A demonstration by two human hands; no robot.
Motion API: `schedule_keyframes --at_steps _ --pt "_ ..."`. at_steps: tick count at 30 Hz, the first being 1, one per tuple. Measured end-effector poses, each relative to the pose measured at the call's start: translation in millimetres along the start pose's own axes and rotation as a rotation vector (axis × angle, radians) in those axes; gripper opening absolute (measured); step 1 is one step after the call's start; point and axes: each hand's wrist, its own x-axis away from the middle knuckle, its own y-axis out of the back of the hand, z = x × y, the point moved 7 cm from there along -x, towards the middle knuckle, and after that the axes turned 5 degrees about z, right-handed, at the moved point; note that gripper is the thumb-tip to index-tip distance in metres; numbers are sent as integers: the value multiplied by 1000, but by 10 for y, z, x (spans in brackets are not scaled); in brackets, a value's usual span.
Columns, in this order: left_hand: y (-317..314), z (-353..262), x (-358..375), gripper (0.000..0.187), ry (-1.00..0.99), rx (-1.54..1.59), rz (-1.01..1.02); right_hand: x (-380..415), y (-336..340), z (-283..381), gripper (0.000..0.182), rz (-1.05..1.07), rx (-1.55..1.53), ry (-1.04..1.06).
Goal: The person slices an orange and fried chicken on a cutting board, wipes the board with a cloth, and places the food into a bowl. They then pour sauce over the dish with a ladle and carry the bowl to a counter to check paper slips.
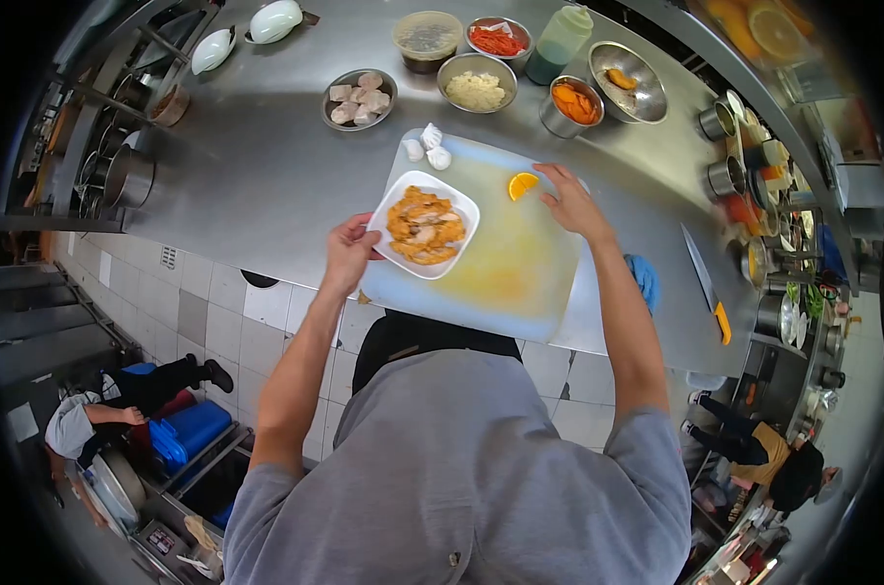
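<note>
My left hand grips the left edge of a white square tray, its thumb over the rim. Orange-coated pieces of meat fill the tray, which is over the left part of a stained cutting board. My right hand is over the board's right edge with its fingers apart and nothing in them. Just left of those fingers lies an orange wedge. Several white pieces, perhaps garlic or dumplings, sit at the board's upper left corner.
Behind the board stand bowls of pale chunks, grated white food and red strips, plus a squeeze bottle. A knife and blue cloth lie to the right. Two other people are farther off.
</note>
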Motion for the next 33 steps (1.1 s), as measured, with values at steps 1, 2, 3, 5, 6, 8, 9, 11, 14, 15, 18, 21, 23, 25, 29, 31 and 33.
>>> schedule_keyframes --at_steps 1,2,3,5,6,8,9,11,14,15,18,21,23,25,29,31,33 --pt "-110 51 -4 34 11 2 9 -51 -46 4 47 17 23 23" --pt "-191 90 -5 34 16 11 8 -99 -85 -32 45 17 57 40" --pt "-262 118 0 34 23 19 7 -141 -132 -49 43 17 90 56" --pt "-365 149 18 33 35 27 6 -183 -199 -134 37 35 132 59" --pt "-371 162 24 33 43 5 7 -206 -202 -138 34 53 140 47" --pt "-386 165 27 32 54 -41 5 -209 -212 -137 28 38 122 9" --pt "-370 140 32 31 9 -116 -5 -185 -210 -129 26 2 96 -15" --pt "-344 94 35 31 -86 -258 -30 -173 -194 -107 24 -54 74 -56" --pt "-672 -663 191 30 -483 -752 -156 -125 -207 -98 23 -112 43 -113" --pt "-859 -772 174 30 -579 -847 -107 -104 -209 -104 22 -131 11 -127" --pt "-1539 -991 -63 27 -728 -1097 57 -54 -240 -165 19 -230 -151 -162" --pt "-2165 -845 -431 23 -689 -1388 164 4 -288 -295 16 -270 -300 -219" --pt "-2417 -732 -674 26 -533 -1520 216 40 -287 -344 15 -269 -354 -244" --pt "-2540 -627 -834 28 -420 -1590 257 107 -258 -347 14 -274 -382 -256" --pt "-2667 -409 -1011 25 -381 -1586 249 282 -197 -368 13 -295 -426 -334" --pt "-2699 -355 -1063 21 -417 -1553 214 396 -195 -447 12 -346 -426 -358" --pt "-2675 -376 -1057 17 -459 -1498 182 493 -196 -503 11 -398 -467 -362"
